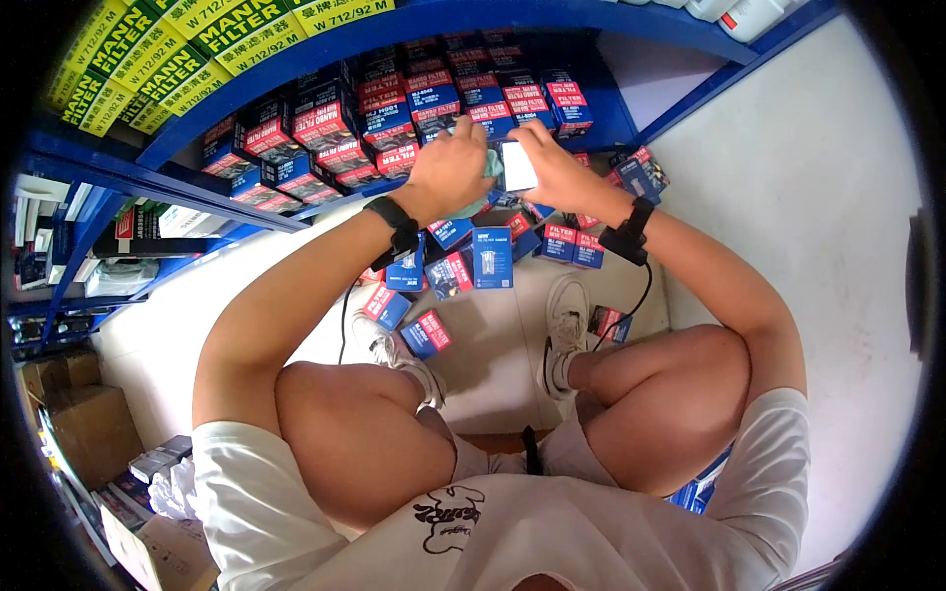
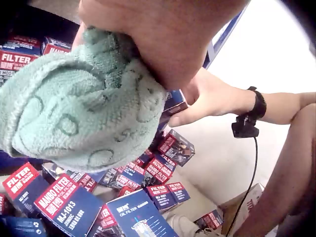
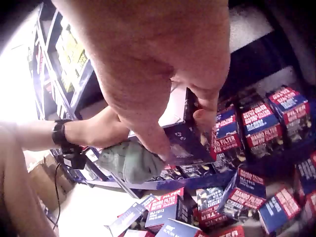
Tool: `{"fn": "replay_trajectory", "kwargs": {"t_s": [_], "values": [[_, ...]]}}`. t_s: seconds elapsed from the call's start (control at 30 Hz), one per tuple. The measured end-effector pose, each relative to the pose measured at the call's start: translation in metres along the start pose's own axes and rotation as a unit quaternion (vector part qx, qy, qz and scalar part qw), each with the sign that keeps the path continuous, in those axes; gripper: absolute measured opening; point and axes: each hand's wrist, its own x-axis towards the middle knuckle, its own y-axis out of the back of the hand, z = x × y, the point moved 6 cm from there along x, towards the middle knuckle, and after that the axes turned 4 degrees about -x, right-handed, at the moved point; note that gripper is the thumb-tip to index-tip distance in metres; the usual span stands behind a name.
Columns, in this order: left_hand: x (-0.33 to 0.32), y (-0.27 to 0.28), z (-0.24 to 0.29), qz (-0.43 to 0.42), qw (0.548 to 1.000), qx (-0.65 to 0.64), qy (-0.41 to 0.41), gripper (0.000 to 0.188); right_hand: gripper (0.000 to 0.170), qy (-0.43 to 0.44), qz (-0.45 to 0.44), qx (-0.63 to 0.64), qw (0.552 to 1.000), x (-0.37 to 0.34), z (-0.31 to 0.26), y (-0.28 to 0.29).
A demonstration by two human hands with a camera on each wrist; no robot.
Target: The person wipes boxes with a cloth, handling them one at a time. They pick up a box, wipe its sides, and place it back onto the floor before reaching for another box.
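The box (image 1: 517,167) is up in the air, just in front of the lower shelf (image 1: 616,110), right of the middle of its front edge. One plain white face is turned up at the person's head; a dark printed side with a red band shows below it from the right wrist. The white face looks slightly longer running toward the shelf than across, but with fingers covering so much, I can't be sure of the box's long axis.

The right hand (image 1: 555,175) has it between thumb and fingers, spread only about as wide as the box. Close beside it, the left hand (image 1: 449,169) is curled tight around a bunched green cloth (image 2: 74,116), which droops below the fist. Whether cloth and box touch, I can't quite tell.

I'd judge this to be the wiping step; next calls for a steady right grip while the cloth is drawn over a face, or a turn to bring another side round.

Beyond the hands, filter boxes (image 1: 434,98) stand in rows along the lower shelf, and more, the loose boxes (image 1: 493,258), lie jumbled on the floor (image 1: 501,345) below its front edge.
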Motion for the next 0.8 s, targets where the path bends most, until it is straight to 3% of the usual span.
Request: {"fn": "replay_trajectory", "kwargs": {"t_s": [0.17,0.57,0.63,0.67,0.8], "values": [[0.002,0.006,0.028,0.003,0.998,-0.027,-0.062,0.053,0.073,-0.042,0.004,0.007,0.999,-0.004,0.014,0.002],[0.003,0.006,-0.002,0.057,0.995,-0.074,-0.020,0.054,0.070,-0.048,0.014,0.018,0.999,-0.007,0.009,0.028],[-0.001,0.007,-0.014,0.073,0.994,-0.086,-0.002,0.053,0.074,-0.096,0.035,-0.078,0.992,-0.007,0.014,0.034],[-0.003,0.006,-0.019,0.069,0.994,-0.079,0.010,0.052,0.076,-0.182,-0.031,-0.028,0.982,-0.008,0.026,0.031],[-0.014,-0.003,-0.026,0.035,0.997,-0.064,0.036,0.052,0.077,-0.247,0.004,0.049,0.968,-0.012,0.045,0.018]]}}
